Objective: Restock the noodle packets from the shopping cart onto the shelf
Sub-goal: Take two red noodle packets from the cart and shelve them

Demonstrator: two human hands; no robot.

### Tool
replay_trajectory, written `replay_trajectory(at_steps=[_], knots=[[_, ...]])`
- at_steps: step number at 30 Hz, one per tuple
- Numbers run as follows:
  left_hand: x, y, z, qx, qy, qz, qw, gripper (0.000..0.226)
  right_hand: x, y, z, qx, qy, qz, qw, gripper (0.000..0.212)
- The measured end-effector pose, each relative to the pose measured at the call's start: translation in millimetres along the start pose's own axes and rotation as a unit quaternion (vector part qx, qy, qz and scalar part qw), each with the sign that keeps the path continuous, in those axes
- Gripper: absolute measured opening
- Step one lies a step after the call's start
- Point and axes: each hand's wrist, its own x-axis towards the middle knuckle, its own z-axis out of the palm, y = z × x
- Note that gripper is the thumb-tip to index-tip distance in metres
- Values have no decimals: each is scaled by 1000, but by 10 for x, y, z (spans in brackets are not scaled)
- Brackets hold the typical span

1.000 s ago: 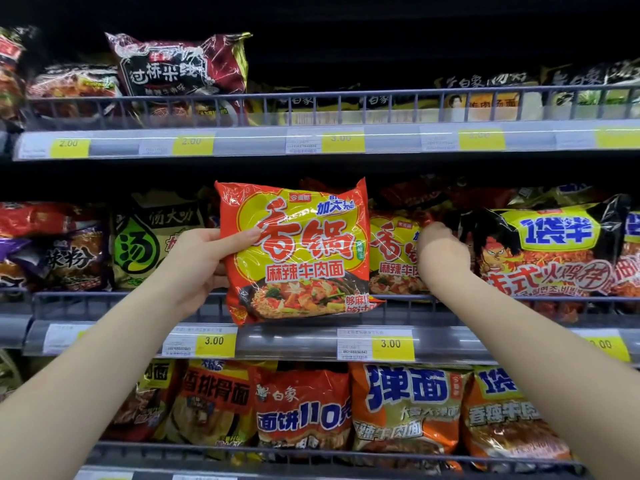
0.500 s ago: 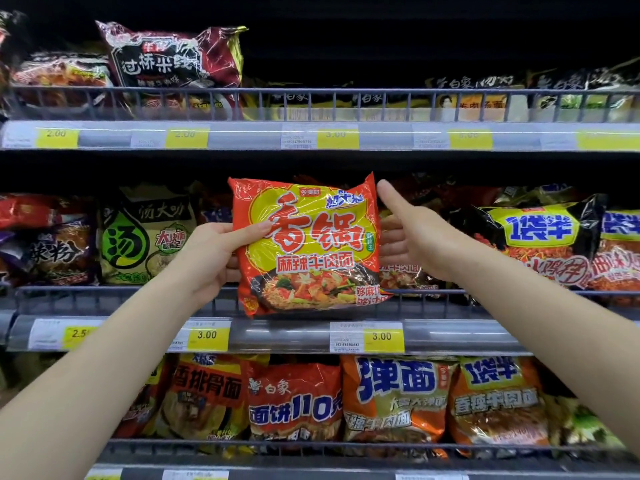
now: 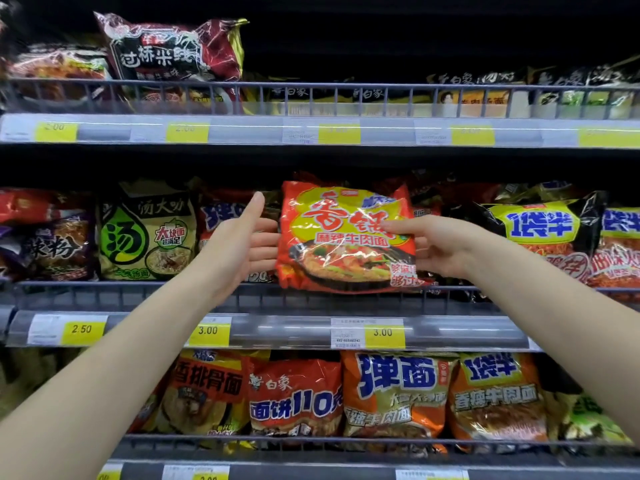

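Fingers of the right hand (image 3: 440, 245) curl round the right edge of the red-and-yellow noodle packet (image 3: 346, 237), thumb laid across its printed front, so this hand grips it. Just to the packet's other side, the left hand (image 3: 239, 247) is spread flat and relaxed, thumb up, fingertips close to or touching the packet's left edge; it grasps nothing.

Beyond the hands, the packet stands nearly upright at the front of the middle shelf (image 3: 311, 332), its lower edge at the wire rail (image 3: 145, 284). Left of the left hand sits a green soup packet (image 3: 147, 233); right of the right hand, a black-and-yellow packet (image 3: 543, 226).

By my reading, this packet is almost placed: it is at its slot but not yet let go. How many packets remain I cannot judge, since the shopping cart is out of view.

Whatever lies behind the held packet is hidden by it, though red wrappers peek above it. The top-shelf labels are blurred, and the far left and right packets are cut off by the frame.
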Motion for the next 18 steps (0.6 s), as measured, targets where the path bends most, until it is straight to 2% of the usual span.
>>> replay_trajectory(at_steps=[2, 4, 6, 7, 8, 10, 11, 13, 17, 18], knots=[[-71, -51, -48, 66, -15, 41, 997, 64, 34, -18, -88, 19, 42, -15, 999, 17], [-140, -181, -119, 208, -83, 71, 972, 75, 65, -17, -155, 36, 91, -35, 995, 13], [-196, -331, -172, 395, -154, 81, 902, 80, 100, -4, -204, 20, 138, -56, 989, 15], [-213, -381, -194, 461, -176, 100, 864, 84, 121, 4, -218, 7, 151, -64, 986, 18], [-215, -425, -210, 492, -182, 134, 841, 93, 135, 14, -222, -5, 160, -72, 984, 20], [-240, -434, -226, 497, -175, 165, 834, 116, 140, 25, -208, -25, 179, -79, 980, 32], [-250, -433, -239, 494, -175, 171, 834, 120, 138, 38, -197, -34, 186, -77, 979, 40], [-263, -434, -250, 496, -171, 184, 831, 122, 149, 75, -182, -47, 191, -71, 978, 44], [-293, -408, -222, 503, -170, 173, 829, 105, 183, 155, -163, -76, 203, -55, 975, 33], [-290, -405, -226, 502, -171, 176, 829, 108, 199, 173, -159, -81, 209, -51, 973, 32]])
